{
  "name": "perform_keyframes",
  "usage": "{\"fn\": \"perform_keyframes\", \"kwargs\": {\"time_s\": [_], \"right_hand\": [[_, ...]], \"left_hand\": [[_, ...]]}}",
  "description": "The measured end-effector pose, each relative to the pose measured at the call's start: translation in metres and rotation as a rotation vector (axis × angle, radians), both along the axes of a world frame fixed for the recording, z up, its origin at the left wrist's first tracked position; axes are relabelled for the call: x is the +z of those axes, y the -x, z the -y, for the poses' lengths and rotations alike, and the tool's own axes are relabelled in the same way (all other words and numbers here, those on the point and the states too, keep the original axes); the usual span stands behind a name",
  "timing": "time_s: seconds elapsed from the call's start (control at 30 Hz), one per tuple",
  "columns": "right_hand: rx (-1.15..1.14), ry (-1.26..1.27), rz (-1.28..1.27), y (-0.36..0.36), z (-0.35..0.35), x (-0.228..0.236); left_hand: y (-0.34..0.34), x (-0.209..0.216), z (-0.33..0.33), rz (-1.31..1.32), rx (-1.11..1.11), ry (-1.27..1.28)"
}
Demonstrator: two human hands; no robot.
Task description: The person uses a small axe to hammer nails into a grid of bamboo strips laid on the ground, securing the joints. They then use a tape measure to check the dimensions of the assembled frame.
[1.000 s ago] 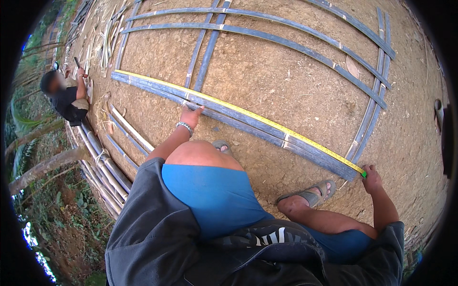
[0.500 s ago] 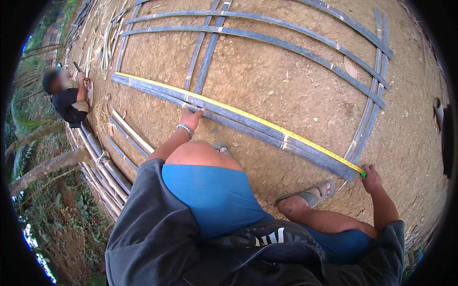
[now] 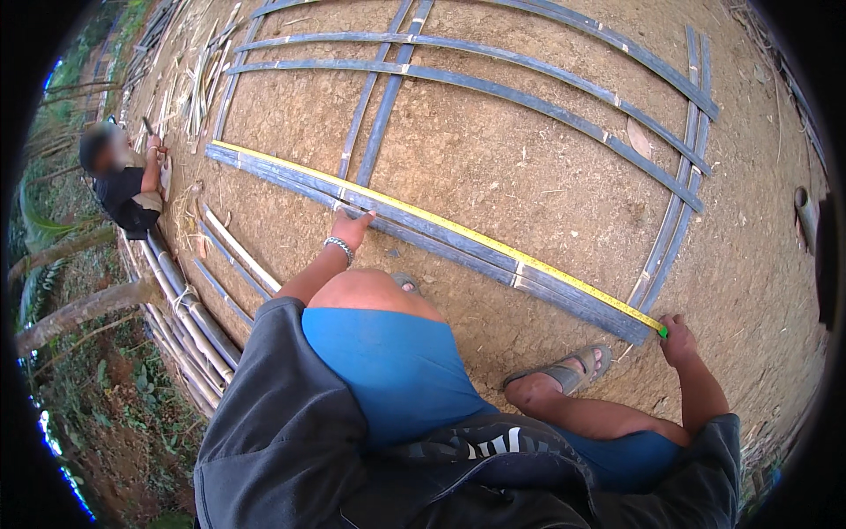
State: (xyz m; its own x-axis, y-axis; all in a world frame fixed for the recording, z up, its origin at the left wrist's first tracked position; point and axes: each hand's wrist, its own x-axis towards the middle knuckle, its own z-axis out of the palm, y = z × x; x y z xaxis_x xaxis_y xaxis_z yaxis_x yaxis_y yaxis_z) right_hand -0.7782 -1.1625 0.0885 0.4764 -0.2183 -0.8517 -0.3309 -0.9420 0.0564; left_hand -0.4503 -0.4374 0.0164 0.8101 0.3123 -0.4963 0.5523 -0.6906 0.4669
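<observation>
A yellow tape measure [image 3: 458, 231] is stretched straight along the far side of two long, dark split-bamboo slats [image 3: 423, 226], which lie close together on the ground before me. My left hand [image 3: 354, 229], with a chain bracelet at the wrist, grips the nearer slat left of its middle, fingers on its edge. At the slats' right end my right hand [image 3: 678, 342] is closed on the green end piece [image 3: 663, 332] of the tape measure. Its palm hides the rest of what it holds.
More bamboo slats [image 3: 520, 93] form a crossed frame on the dirt beyond. Loose strips [image 3: 238, 256] and bundled poles [image 3: 189, 304] lie at left. Farther left, a person [image 3: 128, 181] crouches with a blade-like tool. My sandalled foot [image 3: 577, 368] is near the slats' right end.
The whole view has shifted slightly. Both hands keep their places, the left on the slat and the right at the tape's green end.
</observation>
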Motion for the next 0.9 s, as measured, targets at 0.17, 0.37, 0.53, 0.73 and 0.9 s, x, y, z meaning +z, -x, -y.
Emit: {"fn": "perform_keyframes", "kwargs": {"time_s": [0.17, 0.37, 0.53, 0.73, 0.9], "right_hand": [[-0.001, -0.025, 0.015, -0.001, 0.000, 0.003], [-0.011, -0.032, 0.014, -0.008, -0.004, 0.009], [-0.021, -0.056, 0.037, -0.009, -0.004, 0.011], [-0.048, -0.051, 0.036, 0.000, 0.001, 0.009], [-0.035, -0.051, 0.042, -0.006, -0.004, 0.012]], "left_hand": [[-0.006, 0.002, -0.006, -0.086, -0.029, 0.149], [-0.006, -0.002, -0.021, -0.168, -0.094, 0.125], [0.002, -0.021, -0.026, 0.018, -0.015, 0.053], [-0.005, -0.003, -0.008, -0.126, 0.039, 0.219], [-0.005, 0.004, -0.011, -0.120, 0.054, 0.243]]}}
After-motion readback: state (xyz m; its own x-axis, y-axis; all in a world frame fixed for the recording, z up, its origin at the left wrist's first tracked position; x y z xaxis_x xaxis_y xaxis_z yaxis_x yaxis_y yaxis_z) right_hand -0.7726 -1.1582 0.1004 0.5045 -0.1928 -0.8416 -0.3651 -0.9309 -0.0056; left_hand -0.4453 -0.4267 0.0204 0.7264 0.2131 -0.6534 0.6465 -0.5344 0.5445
